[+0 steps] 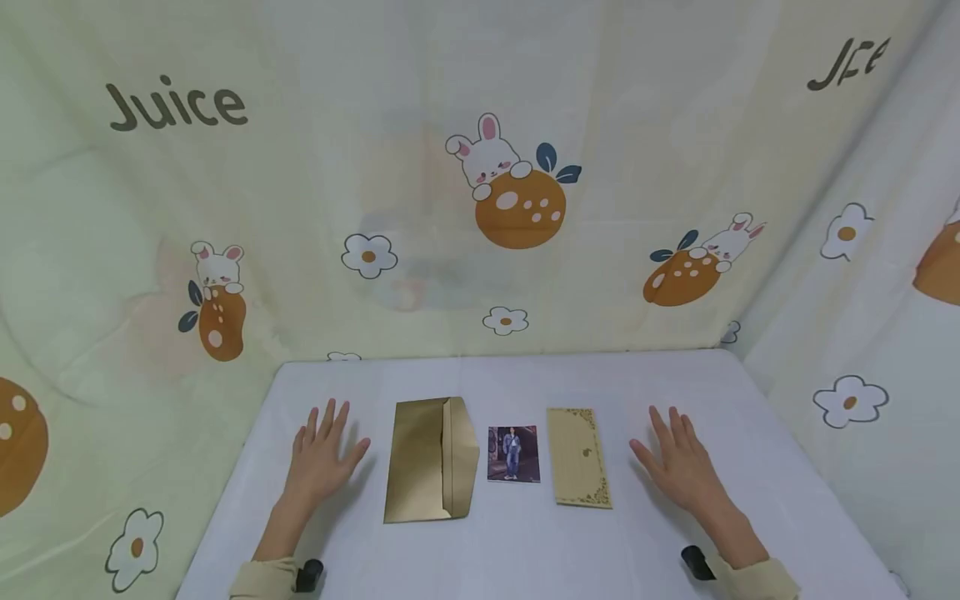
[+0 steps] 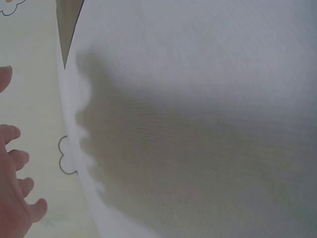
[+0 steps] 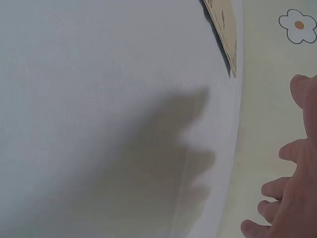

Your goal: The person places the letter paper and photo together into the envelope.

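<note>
In the head view a gold envelope (image 1: 416,460) lies with its flap folded out to the right. Beside it is a small photo (image 1: 513,454) of a standing person in blue clothes. Right of the photo lies a cream card (image 1: 579,457) with ornate brown corners. My left hand (image 1: 321,462) hovers left of the envelope, palm down, fingers spread, holding nothing. On the other side my right hand (image 1: 678,462) is held over the table, right of the card, its fingers spread too. Both wrist views show the hands' shadows on the cloth, with a corner of envelope (image 2: 68,25) and card (image 3: 224,29).
The table (image 1: 495,558) has a white cover. A pale curtain (image 1: 315,167) printed with rabbits, oranges and flowers hangs behind it and along both sides. A black strap piece (image 1: 309,575) shows at the left cuff, another (image 1: 697,563) at the right.
</note>
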Tool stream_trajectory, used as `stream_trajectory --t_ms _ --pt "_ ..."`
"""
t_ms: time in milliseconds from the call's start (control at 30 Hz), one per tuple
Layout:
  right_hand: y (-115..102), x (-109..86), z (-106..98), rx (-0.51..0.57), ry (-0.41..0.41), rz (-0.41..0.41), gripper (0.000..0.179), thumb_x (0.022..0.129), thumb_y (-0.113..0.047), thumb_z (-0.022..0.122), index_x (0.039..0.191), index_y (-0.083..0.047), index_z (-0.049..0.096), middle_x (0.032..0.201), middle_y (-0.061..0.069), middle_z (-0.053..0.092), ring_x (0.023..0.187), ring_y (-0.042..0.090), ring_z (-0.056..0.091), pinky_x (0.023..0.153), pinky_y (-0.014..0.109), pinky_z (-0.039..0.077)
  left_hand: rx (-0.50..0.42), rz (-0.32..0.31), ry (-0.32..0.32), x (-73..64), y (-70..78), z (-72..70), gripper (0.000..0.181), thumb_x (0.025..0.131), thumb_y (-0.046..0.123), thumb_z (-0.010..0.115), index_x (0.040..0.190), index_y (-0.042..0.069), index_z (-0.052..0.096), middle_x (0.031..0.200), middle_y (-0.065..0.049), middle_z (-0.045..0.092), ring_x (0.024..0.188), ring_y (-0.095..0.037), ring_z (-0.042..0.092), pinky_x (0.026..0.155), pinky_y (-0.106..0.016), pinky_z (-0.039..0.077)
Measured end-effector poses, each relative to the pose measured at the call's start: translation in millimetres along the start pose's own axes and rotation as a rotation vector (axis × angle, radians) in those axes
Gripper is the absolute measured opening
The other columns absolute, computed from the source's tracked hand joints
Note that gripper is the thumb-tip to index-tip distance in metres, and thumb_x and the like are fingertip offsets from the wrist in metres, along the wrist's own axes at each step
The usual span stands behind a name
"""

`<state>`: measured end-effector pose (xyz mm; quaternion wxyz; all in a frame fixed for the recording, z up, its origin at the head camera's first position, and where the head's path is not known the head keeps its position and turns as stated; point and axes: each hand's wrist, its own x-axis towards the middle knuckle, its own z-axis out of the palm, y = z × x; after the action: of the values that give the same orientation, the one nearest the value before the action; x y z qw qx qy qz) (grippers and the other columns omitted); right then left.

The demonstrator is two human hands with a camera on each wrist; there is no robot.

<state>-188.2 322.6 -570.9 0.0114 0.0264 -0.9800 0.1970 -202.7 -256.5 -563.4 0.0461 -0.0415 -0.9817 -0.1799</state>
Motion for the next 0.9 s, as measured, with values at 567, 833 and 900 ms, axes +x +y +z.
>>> stream_trajectory --t_ms 567,833,900 --pt "-45.4 13.1 13.1 0.019 0.023 -0.093 0.083 0.102 -0.054 0.049 0.159 -0.003 0.019 0.163 0.033 0.012 0.151 0.052 0.011 0.111 0.075 0.022 0.005 0.090 0.004 7.1 33.2 22.3 0.084 0.094 0.056 0.062 0.159 0.015 0.028 0.167 -0.015 0.021 0.153 -0.045 0.017 0.119 -0.066 0.021" --pt "-70.2 21.4 32.2 0.052 0.016 -0.178 0.081 0.102 -0.055 0.048 0.159 -0.003 0.022 0.164 0.031 0.014 0.151 0.051 0.013 0.111 0.073 0.026 0.036 0.160 -0.014 10.5 54.2 31.1 0.083 0.094 0.060 0.057 0.159 0.015 0.030 0.167 -0.015 0.023 0.152 -0.045 0.022 0.117 -0.065 0.024" --pt "-76.7 24.0 37.4 0.049 0.016 -0.202 0.081 0.102 -0.055 0.047 0.158 -0.002 0.023 0.164 0.031 0.016 0.151 0.051 0.015 0.114 0.070 0.026 0.026 0.171 -0.034 10.6 58.3 31.8 0.084 0.094 0.061 0.057 0.159 0.015 0.030 0.167 -0.015 0.023 0.152 -0.045 0.021 0.118 -0.065 0.024"
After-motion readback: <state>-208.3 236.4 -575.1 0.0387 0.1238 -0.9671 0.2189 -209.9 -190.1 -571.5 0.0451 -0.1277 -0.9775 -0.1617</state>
